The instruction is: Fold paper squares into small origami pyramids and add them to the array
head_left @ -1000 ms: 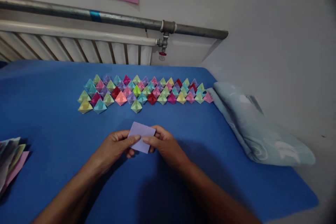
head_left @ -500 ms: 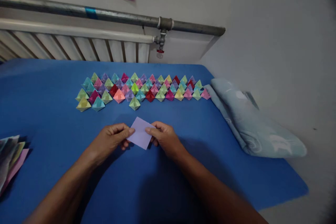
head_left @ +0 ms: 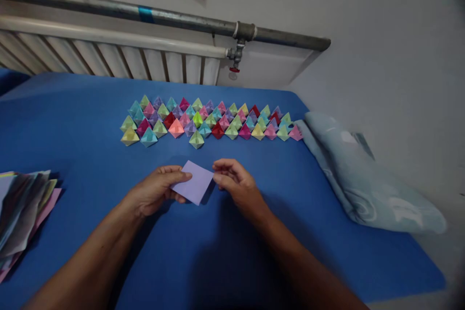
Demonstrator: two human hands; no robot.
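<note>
A white radiator [head_left: 138, 60] lines the pale wall [head_left: 381, 58].

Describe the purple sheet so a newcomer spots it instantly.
On the blue surface, find the rows of folded paper shapes. Nearer the camera, the left hand pinches the purple sheet; unlike those shapes, it is a flat, four-cornered piece.

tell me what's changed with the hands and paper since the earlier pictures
The right hand has moved right: its thumb has left the face of the purple paper and is now by its right corner, whether touching is unclear. The left hand still grips the paper's left side. The folded papers and blanket stayed put.
</note>
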